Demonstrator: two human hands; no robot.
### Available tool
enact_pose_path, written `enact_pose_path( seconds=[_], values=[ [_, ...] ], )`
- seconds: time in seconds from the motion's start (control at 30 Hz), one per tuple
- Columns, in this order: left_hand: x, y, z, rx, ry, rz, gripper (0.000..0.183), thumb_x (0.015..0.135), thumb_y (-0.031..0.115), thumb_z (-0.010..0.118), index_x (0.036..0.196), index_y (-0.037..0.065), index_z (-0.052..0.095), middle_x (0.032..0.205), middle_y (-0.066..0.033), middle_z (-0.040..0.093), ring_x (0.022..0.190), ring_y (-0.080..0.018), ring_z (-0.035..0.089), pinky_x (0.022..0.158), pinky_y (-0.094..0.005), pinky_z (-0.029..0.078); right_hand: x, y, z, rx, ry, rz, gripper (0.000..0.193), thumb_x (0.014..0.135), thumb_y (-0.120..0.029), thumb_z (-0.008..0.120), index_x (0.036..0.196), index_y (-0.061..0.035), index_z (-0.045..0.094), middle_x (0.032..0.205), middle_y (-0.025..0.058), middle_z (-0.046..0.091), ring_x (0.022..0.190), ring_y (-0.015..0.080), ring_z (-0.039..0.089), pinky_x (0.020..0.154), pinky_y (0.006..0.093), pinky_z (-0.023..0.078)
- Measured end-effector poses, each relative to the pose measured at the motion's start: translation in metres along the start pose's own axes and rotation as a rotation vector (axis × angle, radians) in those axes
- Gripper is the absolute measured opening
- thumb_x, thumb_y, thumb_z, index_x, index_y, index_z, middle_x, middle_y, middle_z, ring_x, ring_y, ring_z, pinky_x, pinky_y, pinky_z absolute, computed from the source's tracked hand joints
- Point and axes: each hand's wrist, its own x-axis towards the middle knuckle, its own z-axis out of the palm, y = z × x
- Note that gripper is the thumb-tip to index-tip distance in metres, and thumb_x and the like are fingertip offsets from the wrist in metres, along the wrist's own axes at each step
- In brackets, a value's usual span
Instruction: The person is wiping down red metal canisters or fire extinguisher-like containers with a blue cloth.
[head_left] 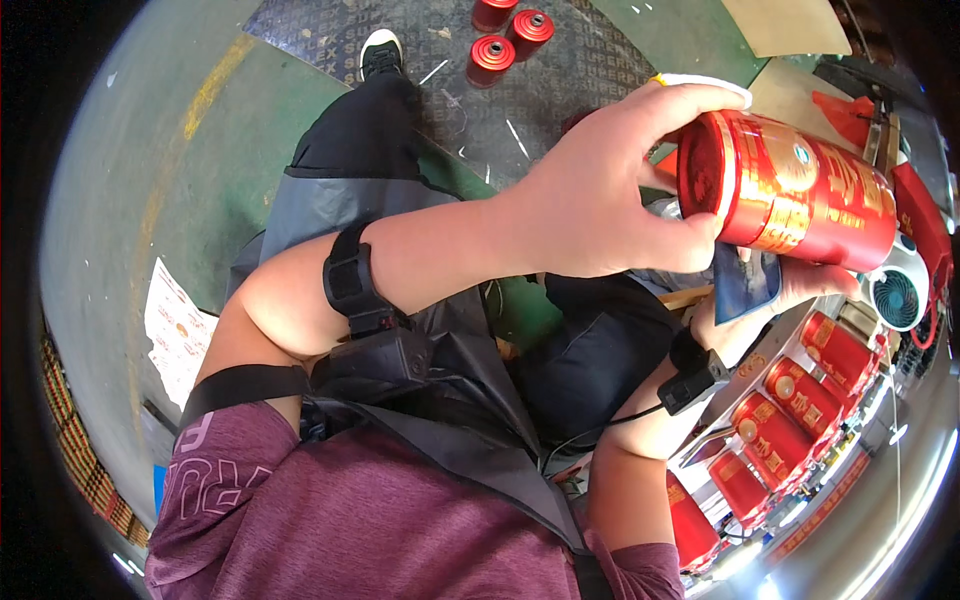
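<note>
A shiny red canister [840,200] with gold print lies tilted on its side in front of me, at the upper right. My left hand [590,190] is closed round its near end, thumb below and fingers over the top. White and yellow coverings [705,85] show on the fingers. Under the canister, my right hand [790,290] grips its lower side; most of those fingers are hidden. A dark blue flat piece [745,290], perhaps cloth, hangs at the right palm beneath the canister.
Three red canisters [490,62] stand on a dark printed floor mat [330,40] ahead. More red canisters [775,430] line the right side. A white and green fan [895,290] is beyond my right hand. A printed sheet [175,325] lies on the floor at left.
</note>
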Motion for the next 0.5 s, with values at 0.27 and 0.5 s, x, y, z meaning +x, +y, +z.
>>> enact_pose_path(
  seconds=[0.27,0.5],
  values=[
    [0.005,-0.003,-0.002,0.132,-0.004,0.162,0.065,0.077,0.01,0.075,0.136,0.006,0.049,0.133,-0.011,0.052,0.116,-0.0222,0.06,0.091,-0.0357,0.056,0.003,0.013,-0.003,-0.315,0.103,-0.216,0.1,0.079,-0.081,0.054,0.151,-0.0138,0.035,0.148,0.0086,0.047,0.136,0.0273,0.045,0.114,0.0513,0.038],
    [0.005,-0.003,-0.001,0.037,-0.012,0.114,0.061,0.078,0.011,0.074,0.134,0.005,0.051,0.132,-0.0105,0.054,0.117,-0.0212,0.061,0.094,-0.0358,0.055,0.009,0.0,0.0,0.01,0.055,0.014,0.103,0.076,-0.083,0.056,0.15,-0.0136,0.037,0.147,0.0094,0.049,0.134,0.0282,0.048,0.113,0.0511,0.04]
  ],
)
